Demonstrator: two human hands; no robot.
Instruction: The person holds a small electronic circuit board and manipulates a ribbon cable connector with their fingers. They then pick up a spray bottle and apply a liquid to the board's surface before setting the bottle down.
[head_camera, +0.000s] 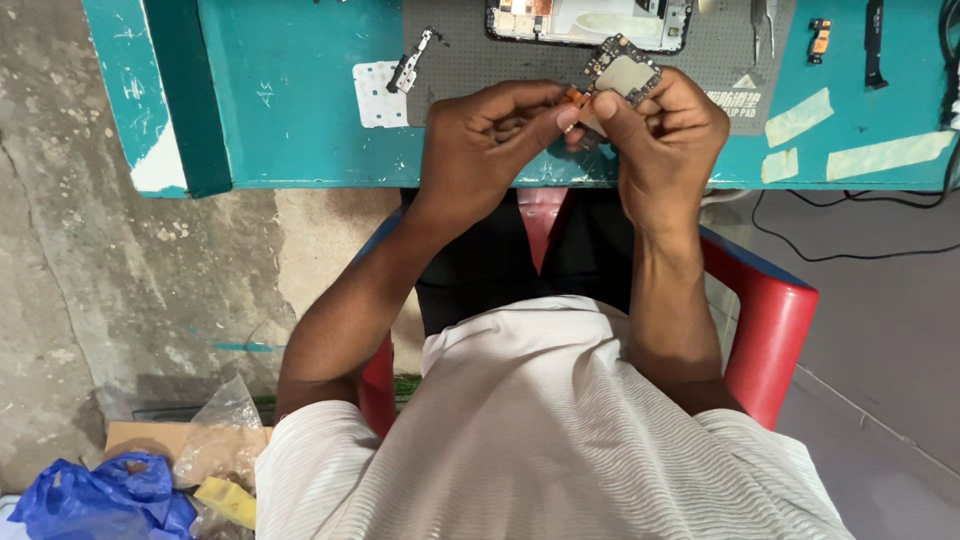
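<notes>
Teal bench (300, 120) spans the top of the frame; grey mat (470, 80) on it at upper centre. Red chair (770, 330) at right centre, its arm beside the person's right forearm. Blue bag (90, 500) and clear plastic bag (220, 445) on the floor, lower left.

Opened phone (590, 20) lies flat at the top edge on the mat, long axis left-right. Black cable (850, 250) trails below the bench edge, right side. Strips of pale tape (885, 155) stuck on the bench, upper right.

Both hands raised at the bench edge, upper centre. Right hand (670, 135) grips a small circuit board (622, 70): dark, roughly rectangular, with a silvery metal shield in the middle. Long axis runs diagonally, lower right to upper left; the board sticks up above the fingertips, the lower part hidden behind thumb and fingers.

Left hand (480, 135) has thumb and forefinger pinched narrow on a small orange flex piece (573, 96), just left of the board's lower edge. The two thumbs nearly meet there. Whether the flex is joined to the board I cannot tell.

Small metal bracket (410, 65) lies on the mat's left edge, tilted, beside a white pad.
</notes>
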